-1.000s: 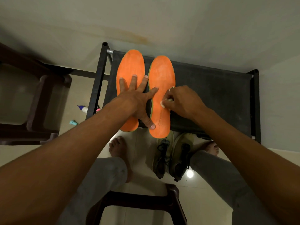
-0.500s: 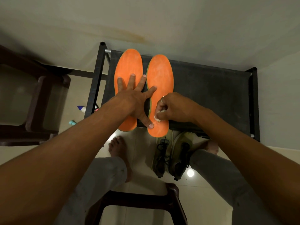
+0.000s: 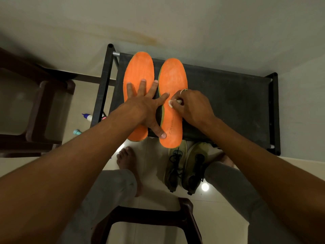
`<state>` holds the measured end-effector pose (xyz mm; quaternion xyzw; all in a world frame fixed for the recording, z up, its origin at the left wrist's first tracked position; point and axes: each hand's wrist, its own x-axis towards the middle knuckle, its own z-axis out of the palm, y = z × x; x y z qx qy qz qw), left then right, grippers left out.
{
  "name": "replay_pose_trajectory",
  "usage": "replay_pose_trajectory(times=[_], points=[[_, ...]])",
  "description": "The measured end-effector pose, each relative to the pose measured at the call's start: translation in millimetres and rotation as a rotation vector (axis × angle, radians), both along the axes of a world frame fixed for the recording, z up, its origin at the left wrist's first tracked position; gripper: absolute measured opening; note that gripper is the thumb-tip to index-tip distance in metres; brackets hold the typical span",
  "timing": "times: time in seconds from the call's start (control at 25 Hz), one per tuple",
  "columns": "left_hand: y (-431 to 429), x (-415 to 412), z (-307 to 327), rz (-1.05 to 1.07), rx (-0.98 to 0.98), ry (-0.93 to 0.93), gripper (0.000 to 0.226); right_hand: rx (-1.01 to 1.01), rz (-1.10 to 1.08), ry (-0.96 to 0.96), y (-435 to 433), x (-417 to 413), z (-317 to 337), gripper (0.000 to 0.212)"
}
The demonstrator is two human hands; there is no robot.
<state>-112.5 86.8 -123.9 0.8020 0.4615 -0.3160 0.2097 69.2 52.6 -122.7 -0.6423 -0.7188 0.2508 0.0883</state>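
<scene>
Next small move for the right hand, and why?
Probably a short rub toward the toe of the right insole: the right hand pinches a small white wad against its middle, and orange surface lies ahead. The left hand, splayed over the left insole with thumb and forefinger reaching the right one, pins both on the black rack.

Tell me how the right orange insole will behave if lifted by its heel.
Probably light: the right insole looks thin and flat. Likely semi-stiff, since its heel overhangs the rack without drooping. It may slide; the left hand pins it.
</scene>
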Motion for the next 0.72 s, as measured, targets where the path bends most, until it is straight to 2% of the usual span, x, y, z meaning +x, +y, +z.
replay_pose_trajectory(times=[0.12,0.16,0.28,0.44,0.56,0.72], points=[[0,-1,-1,-0.006,-0.003,0.001,0.148,-0.207,0.176,0.129,-3,-7,5,0.01],[1,-1,-1,-0.006,-0.003,-0.001,0.148,-0.24,0.187,0.117,-1,-7,7,0.01],[1,0,1,-0.003,-0.003,-0.001,0.148,-0.117,0.045,-0.013,3,2,7,0.015],[1,-1,3,-0.018,-0.009,0.009,0.143,-0.273,0.213,0.081,-14,1,10,0.009],[5,-1,7,0.002,-0.054,-0.008,0.135,-0.161,0.15,0.03,-19,8,10,0.01],[4,1,12,-0.006,-0.048,0.025,0.132,-0.264,0.233,0.121,-36,4,12,0.008]])
